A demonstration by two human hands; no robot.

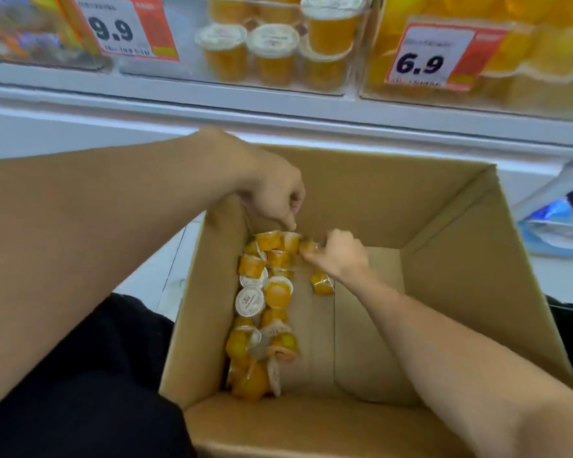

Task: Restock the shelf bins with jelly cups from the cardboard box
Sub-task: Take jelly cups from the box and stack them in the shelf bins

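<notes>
Jelly cups lie heaped along the left wall inside the box, orange tubs with white foil lids, tipped every which way, some lid up, some on their sides. One cup sits apart from the heap, just right of it on the box floor.

Far left on the shelf above, a colourful pack shows blurred behind a 9.9 price tag. Below it, dark trousers fill the lower left corner beside the box.

Left hand comes in over the left box wall, fingers curled downward, fingertips touching the topmost cups of the heap; whether its grip has actually closed on a cup, I cannot tell. Right above, a clear bin on the shelf holds upright cups, stacked in two layers.

Right hand reaches deep into the box from the lower right, fingers curled, grip pinching a small cup at the far end of the heap, right next to the left hand's fingertips.

Further right on the shelf, a second bin packed with yellow goods carries a 6.9 tag. At the right edge, below the shelf, a blue packet peeks in.
</notes>
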